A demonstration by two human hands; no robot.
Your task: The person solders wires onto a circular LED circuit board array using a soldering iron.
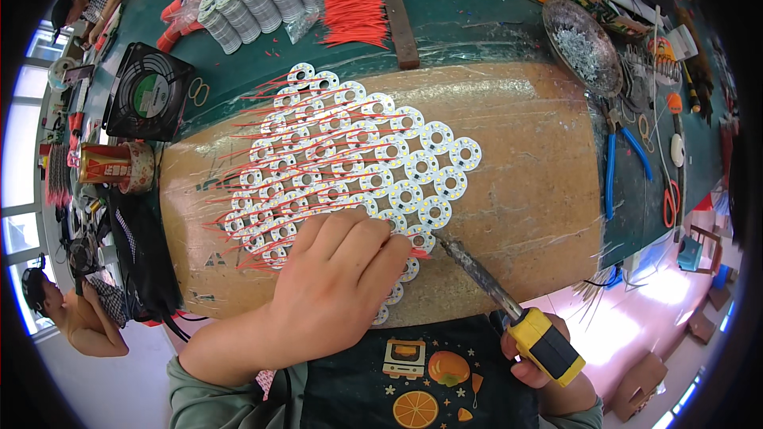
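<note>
Rows of white ring-shaped LED boards (407, 119) lie on a brown board, many with thin red wires (318, 165) laid leftward from them. My left hand (342, 274) is over the near rows, fingers curled and pressed together. Short ends of red wires (421, 253) stick out beside its index finger; the rest is hidden under the hand. In my right hand (548, 349) is a soldering iron (548, 343) with a yellow and black handle. Its tip points up and left, close beside a ring board (420, 240) at the near right edge of the rows.
Stacked ring boards (262, 0) and a pile of red wires (355, 14) stand at the back. A black fan (149, 91) and a tin (115, 165) are on the left. Right are a metal dish (584, 46), blue-handled pliers (611, 159) and scissors (671, 202). Two people sit far left.
</note>
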